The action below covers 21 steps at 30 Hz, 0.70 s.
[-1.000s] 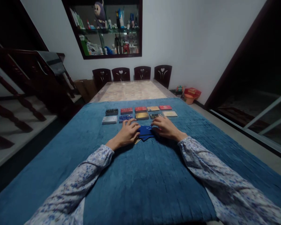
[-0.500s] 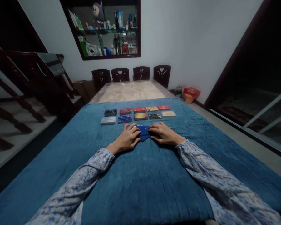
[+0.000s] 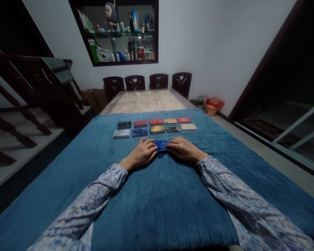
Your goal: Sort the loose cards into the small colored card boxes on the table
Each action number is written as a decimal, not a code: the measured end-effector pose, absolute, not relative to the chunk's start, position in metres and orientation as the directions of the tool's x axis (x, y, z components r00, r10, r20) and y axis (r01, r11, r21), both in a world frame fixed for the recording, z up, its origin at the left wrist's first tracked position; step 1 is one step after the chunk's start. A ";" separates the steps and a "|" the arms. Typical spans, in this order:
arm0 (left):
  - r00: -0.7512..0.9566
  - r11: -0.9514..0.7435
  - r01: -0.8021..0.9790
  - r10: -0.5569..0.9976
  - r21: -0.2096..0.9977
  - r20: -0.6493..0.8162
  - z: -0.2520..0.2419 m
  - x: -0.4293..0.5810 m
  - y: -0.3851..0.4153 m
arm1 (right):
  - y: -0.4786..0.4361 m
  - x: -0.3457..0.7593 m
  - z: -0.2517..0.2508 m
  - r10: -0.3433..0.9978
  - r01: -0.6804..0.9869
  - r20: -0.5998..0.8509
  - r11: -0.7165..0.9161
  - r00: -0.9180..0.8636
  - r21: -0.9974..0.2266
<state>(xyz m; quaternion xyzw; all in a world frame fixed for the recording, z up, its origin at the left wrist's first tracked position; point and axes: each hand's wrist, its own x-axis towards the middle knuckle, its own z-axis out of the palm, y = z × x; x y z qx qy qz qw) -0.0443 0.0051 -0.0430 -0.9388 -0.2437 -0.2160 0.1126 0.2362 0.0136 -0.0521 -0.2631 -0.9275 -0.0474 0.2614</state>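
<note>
A loose bunch of dark blue cards lies on the blue cloth between my hands. My left hand presses on the cards from the left, its fingers curled over their edge. From the right, my right hand does the same with bent fingers. Beyond them, two rows of small card stacks lie side by side: black, red, gold and pale ones behind, grey, blue, gold, black and cream ones in front.
The cloth covers the near part of a long marble-topped table. Several dark chairs stand at its far end under a wall cabinet. A staircase is at the left, a sliding door at the right.
Both hands have drawn the spread blue cards together into a tighter bunch and shifted slightly toward me. The rows of card stacks have not moved.
</note>
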 end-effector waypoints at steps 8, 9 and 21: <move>0.731 -0.865 0.500 0.394 -0.045 0.557 -0.046 -0.043 0.012 | 0.016 0.234 -0.053 0.393 0.543 0.630 0.838 -0.670 0.055; 0.725 -0.864 0.503 0.398 -0.036 0.562 -0.047 -0.043 0.013 | 0.016 0.234 -0.053 0.399 0.550 0.637 0.833 -0.660 0.048; 0.634 -0.828 0.554 0.484 0.081 0.603 -0.055 -0.041 0.020 | 0.015 0.224 -0.057 0.493 0.634 0.671 0.772 -0.553 -0.044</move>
